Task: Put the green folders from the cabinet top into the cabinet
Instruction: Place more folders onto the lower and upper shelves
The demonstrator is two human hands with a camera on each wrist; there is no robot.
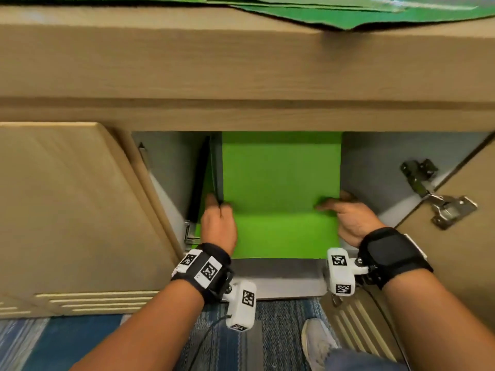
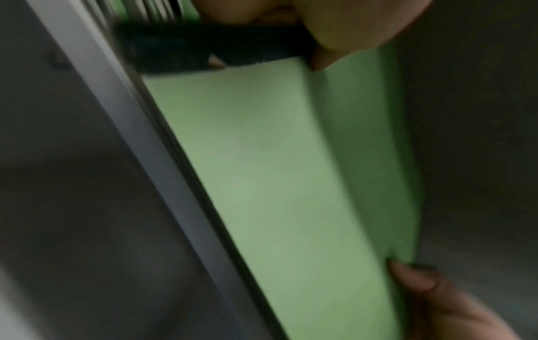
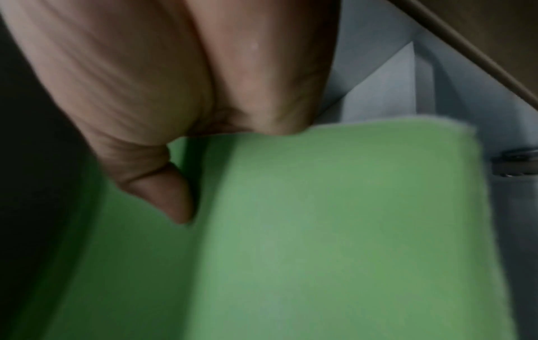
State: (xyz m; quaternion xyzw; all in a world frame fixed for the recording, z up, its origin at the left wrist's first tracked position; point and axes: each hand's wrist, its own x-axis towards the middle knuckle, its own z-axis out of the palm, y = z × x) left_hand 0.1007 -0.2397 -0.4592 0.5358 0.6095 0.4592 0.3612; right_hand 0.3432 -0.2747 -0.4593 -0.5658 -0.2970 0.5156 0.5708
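A bright green folder [image 1: 281,188] [image 2: 276,172] [image 3: 334,218] lies tilted in the open cabinet's compartment [image 1: 375,167], its near edge at the cabinet floor lip. My left hand [image 1: 218,220] [image 2: 334,27] grips its left edge, fingers curled round it beside a dark upright folder [image 1: 199,188]. My right hand [image 1: 348,218] [image 3: 174,80] pinches the right edge, with the thumb on top and the fingers hidden underneath. More green folders [image 1: 348,12] lie flat on the cabinet top [image 1: 187,62], overhanging its front edge.
The left cabinet door [image 1: 67,210] and the right door [image 1: 468,210] stand open on either side, and a metal hinge [image 1: 439,199] sticks out at the right. Blue striped carpet [image 1: 80,344] and my shoe [image 1: 318,341] are below.
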